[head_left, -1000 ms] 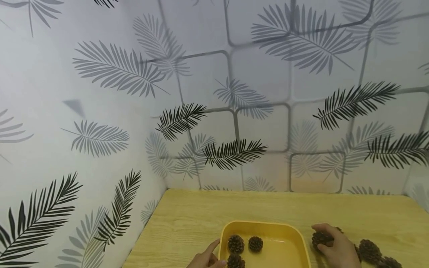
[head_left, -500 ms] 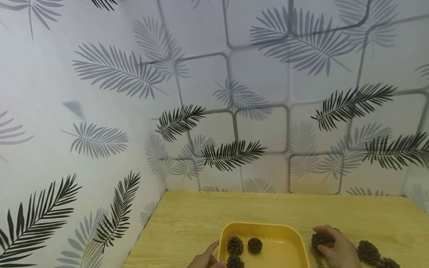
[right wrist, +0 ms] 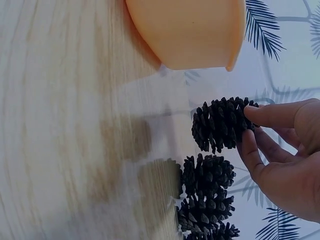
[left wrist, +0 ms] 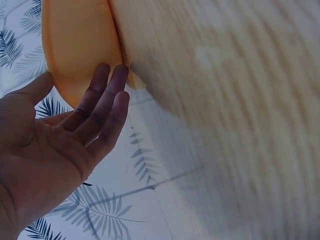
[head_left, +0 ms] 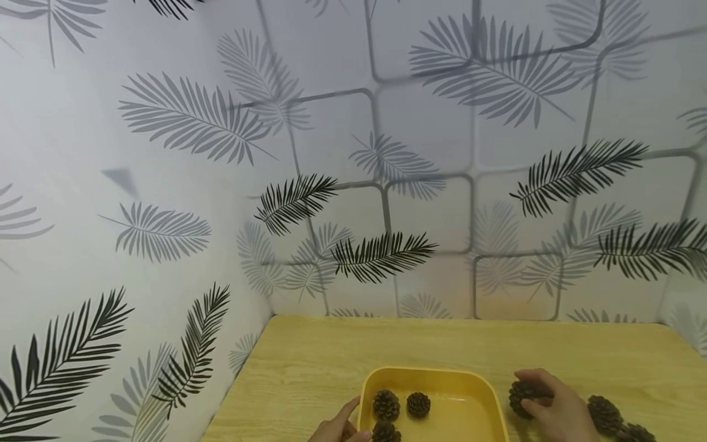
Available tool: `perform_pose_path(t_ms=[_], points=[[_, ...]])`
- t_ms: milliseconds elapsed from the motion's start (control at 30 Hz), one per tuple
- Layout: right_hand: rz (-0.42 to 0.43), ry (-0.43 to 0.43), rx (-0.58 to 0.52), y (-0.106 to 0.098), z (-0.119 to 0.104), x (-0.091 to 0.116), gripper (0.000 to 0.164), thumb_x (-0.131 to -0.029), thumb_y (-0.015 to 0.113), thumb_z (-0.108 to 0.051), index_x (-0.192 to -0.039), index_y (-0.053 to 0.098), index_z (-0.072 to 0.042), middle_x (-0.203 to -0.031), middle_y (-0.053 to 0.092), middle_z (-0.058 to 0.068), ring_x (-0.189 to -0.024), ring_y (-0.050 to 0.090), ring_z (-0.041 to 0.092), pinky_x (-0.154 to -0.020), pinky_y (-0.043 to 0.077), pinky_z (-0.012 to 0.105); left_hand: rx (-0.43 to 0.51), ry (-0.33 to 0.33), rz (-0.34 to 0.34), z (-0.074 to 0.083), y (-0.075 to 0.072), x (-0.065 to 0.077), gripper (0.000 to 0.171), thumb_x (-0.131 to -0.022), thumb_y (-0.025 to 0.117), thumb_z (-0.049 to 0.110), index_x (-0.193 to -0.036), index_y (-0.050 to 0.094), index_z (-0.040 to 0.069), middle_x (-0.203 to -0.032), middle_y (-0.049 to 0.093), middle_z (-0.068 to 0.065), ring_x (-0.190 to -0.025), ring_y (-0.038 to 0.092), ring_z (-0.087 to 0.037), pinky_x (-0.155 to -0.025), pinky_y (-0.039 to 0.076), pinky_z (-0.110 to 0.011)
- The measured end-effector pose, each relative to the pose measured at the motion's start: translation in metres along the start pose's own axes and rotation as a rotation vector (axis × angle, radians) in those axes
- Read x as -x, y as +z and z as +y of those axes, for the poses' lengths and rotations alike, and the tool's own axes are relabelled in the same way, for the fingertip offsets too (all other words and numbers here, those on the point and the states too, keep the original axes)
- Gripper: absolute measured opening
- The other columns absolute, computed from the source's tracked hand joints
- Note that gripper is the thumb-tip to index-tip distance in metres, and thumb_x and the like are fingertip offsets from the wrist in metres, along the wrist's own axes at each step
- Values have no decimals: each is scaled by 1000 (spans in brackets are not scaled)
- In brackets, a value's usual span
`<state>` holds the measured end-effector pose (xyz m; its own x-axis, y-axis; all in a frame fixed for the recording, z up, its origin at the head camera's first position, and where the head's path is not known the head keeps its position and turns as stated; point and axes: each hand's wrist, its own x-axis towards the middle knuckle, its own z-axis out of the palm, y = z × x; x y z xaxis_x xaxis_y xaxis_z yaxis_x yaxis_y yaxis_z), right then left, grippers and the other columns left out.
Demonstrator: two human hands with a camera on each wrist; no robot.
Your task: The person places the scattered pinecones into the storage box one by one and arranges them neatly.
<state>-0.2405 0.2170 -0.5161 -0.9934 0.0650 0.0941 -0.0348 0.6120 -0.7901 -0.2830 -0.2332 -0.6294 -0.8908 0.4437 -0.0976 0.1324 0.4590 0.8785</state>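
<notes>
My right hand (head_left: 558, 408) pinches a brown pine cone (right wrist: 220, 124) between thumb and fingers. In the right wrist view that cone is raised off the tabletop, with its shadow on the wood. Close beside it stand more pine cones (right wrist: 205, 172). At the left side of a yellow tray (head_left: 447, 373), my left hand (head_left: 337, 426) touches the outer wall with nearly straight fingers; the left wrist view has its thumb at the tray's edge. Inside the tray, along its left part, lie a large pine cone (head_left: 386, 405), a smaller pine cone (head_left: 418, 405) and another pine cone (head_left: 386, 431).
The wood-grain table (head_left: 309, 356) meets a leaf-patterned wall (head_left: 431, 215) at the back. Right of my right hand, a pine cone (head_left: 604, 415) and a further pine cone (head_left: 635, 433) lie on the table. The tray's near side is cut off by the head view's lower edge.
The pine cone in my right hand has shifted slightly left, and a bit of dark cone above the knuckles no longer shows. My left hand keeps its place at the tray.
</notes>
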Motion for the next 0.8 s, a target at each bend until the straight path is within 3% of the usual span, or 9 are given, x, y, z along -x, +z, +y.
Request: perform_pose_path(t_ms=[533, 800], points=[[11, -40, -31, -6, -8, 4, 46, -90, 76, 4, -134, 63, 5, -129, 65, 27, -112, 66, 42, -82, 60, 39, -29, -10, 8, 4, 1, 0, 84, -100, 66, 54, -161, 35, 5, -83, 73, 7, -69, 71, -12, -65, 58, -28], [20, 0, -75, -9, -12, 8, 45, -92, 74, 4, -136, 63, 4, -129, 65, 26, -91, 70, 17, -76, 58, 25, -13, -3, -3, 1, 0, 0, 83, -101, 65, 53, -162, 35, 6, -83, 74, 7, -70, 72, -12, -65, 58, -29]])
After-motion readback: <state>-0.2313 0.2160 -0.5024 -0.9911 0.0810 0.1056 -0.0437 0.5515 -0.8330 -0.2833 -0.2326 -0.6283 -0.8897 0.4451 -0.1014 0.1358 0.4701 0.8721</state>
